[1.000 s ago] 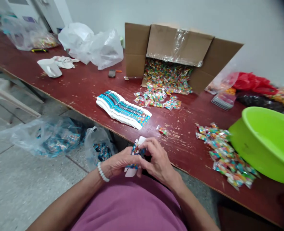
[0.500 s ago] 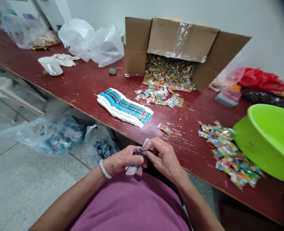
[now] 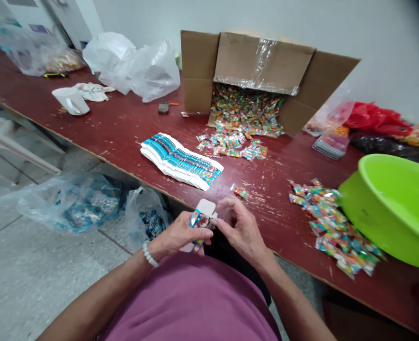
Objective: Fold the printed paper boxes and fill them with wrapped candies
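My left hand point(image 3: 181, 234) is closed around a small folding carton point(image 3: 202, 221), printed blue with coloured pictures, its white end flaps sticking out at top and bottom. The thumb of my right hand point(image 3: 243, 232) meets the carton's right edge; the index finger is bent and apart from it, and the other fingertips are partly hidden. Just beyond my hands a single clear packet of coloured candy point(image 3: 239, 191) lies on the table. Left of that packet, a fanned row of flat blue-and-white cartons point(image 3: 181, 161) rests near the table edge.
An opened cardboard box point(image 3: 264, 61) spills candy packets point(image 3: 236, 142) onto the red table point(image 3: 124, 132). More packets point(image 3: 332, 222) lie beside a green basin point(image 3: 383, 222) at right. Plastic bags of blue cartons point(image 3: 88, 203) sit on the floor. A white jug point(image 3: 70, 101) lies farther left.
The carton has turned so its printed face and upper white flap now show. My right index finger has lifted off it. The whole view has shifted slightly.
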The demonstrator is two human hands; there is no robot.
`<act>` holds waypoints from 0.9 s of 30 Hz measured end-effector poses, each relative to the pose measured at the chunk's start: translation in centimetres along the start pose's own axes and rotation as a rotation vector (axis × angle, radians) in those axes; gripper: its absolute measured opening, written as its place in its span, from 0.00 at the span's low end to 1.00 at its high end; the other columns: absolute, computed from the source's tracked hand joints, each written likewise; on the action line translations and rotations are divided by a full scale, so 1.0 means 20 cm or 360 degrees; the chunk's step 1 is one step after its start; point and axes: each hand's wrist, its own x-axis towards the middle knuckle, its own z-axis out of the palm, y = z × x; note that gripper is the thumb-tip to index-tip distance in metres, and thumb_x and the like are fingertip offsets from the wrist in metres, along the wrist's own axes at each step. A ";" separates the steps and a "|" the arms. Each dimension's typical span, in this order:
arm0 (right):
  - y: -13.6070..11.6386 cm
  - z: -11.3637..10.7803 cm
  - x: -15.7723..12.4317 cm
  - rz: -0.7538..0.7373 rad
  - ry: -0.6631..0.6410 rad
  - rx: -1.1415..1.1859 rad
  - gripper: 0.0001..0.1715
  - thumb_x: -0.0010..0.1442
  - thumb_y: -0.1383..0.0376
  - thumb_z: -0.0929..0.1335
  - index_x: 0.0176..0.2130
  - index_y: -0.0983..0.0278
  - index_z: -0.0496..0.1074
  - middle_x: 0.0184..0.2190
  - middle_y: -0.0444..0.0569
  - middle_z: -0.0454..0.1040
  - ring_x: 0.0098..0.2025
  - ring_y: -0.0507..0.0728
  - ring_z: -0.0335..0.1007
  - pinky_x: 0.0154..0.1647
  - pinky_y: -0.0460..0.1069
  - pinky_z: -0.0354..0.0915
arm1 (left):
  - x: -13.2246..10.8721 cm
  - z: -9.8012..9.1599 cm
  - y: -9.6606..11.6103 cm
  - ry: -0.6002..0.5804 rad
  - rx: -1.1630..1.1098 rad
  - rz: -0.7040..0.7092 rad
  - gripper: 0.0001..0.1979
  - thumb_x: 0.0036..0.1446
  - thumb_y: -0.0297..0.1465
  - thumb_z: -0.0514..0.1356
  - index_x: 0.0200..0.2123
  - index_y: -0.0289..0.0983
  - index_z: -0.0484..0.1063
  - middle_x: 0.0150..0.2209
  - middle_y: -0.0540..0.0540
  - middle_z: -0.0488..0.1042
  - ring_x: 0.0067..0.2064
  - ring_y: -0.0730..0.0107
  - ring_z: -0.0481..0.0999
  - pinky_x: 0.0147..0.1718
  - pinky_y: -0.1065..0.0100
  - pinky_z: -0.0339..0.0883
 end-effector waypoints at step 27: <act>0.09 0.08 0.07 0.0349 0.0191 0.0819 0.15 0.54 0.55 0.76 0.30 0.64 0.75 0.27 0.43 0.75 0.29 0.51 0.69 0.35 0.47 0.66 | -0.01 0.02 -0.01 0.0439 -0.0126 0.0545 0.14 0.58 0.38 0.66 0.44 0.37 0.73 0.36 0.49 0.76 0.35 0.73 0.73 0.34 0.73 0.69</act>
